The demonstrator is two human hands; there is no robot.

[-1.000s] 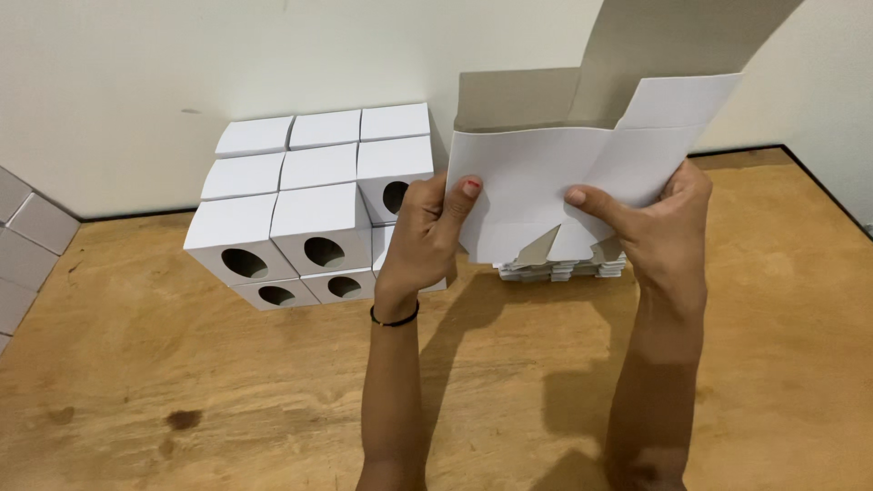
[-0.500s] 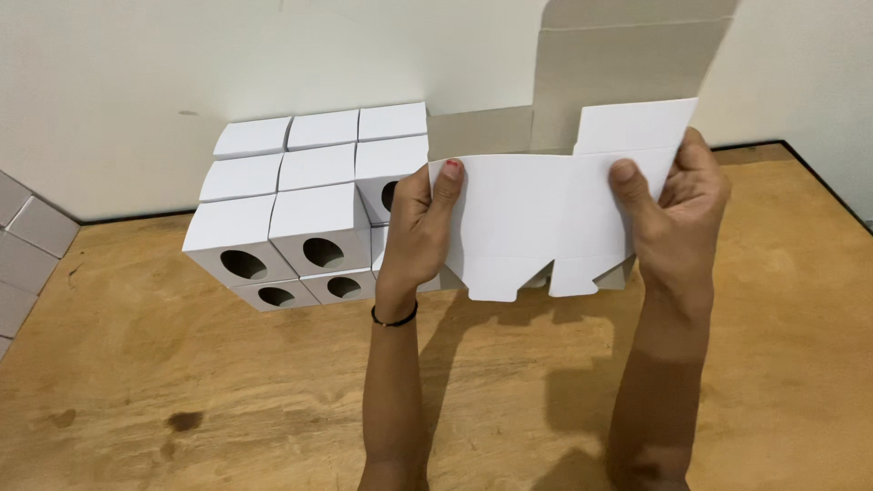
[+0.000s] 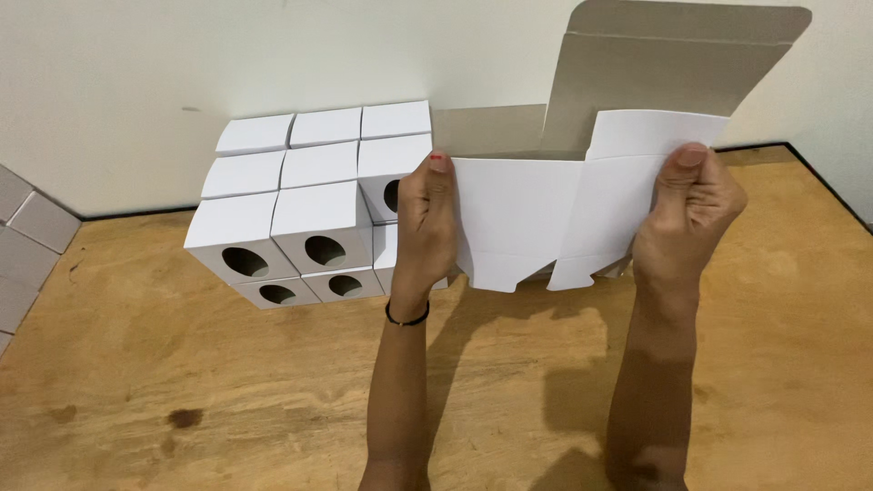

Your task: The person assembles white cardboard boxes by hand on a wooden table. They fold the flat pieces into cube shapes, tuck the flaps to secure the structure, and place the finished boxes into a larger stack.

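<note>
carton blank hides rear boxes, fingers behind

The way leftward is blocked by stacked boxes just beside the left hand. Ahead, passage is closed by the wall. Open counter is left near the arms.

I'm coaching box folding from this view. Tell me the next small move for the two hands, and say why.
Probably push the two side edges toward each other so the flat carton blank opens into a square tube. The left hand and right hand pinch its opposite edges, its panels still lie nearly flat with creases showing, and its grey top flap stands open, while the finished boxes stacked beside it are already squared.
</note>
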